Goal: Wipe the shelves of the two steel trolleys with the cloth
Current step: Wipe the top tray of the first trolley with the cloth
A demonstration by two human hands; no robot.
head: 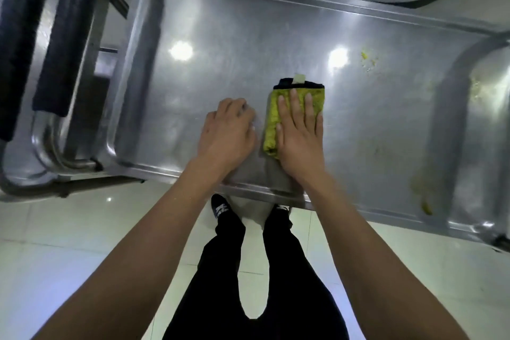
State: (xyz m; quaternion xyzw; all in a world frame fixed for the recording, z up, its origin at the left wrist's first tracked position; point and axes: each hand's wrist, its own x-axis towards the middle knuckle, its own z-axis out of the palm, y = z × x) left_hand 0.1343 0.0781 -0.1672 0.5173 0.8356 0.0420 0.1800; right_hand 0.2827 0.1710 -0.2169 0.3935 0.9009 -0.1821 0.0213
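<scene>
While folded yellow cloth [278,116] lies mid-shelf on steel trolley [220,36], right hand [299,135] presses it flat, fingers straight, not gripping. Left hand [226,132] at cloth's 9 o'clock rests on bare steel, fingers loosely bent, holding nothing. Yellow crumbs [367,59] at cloth's 1 o'clock.

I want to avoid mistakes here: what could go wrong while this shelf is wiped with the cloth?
1. The yellow crumbs lie beyond the cloth; short strokes may miss them.
2. The yellowish smear near the right end may spread instead of lifting.
3. The right hand covers only part of the cloth, so its free edge may bunch up.
</scene>
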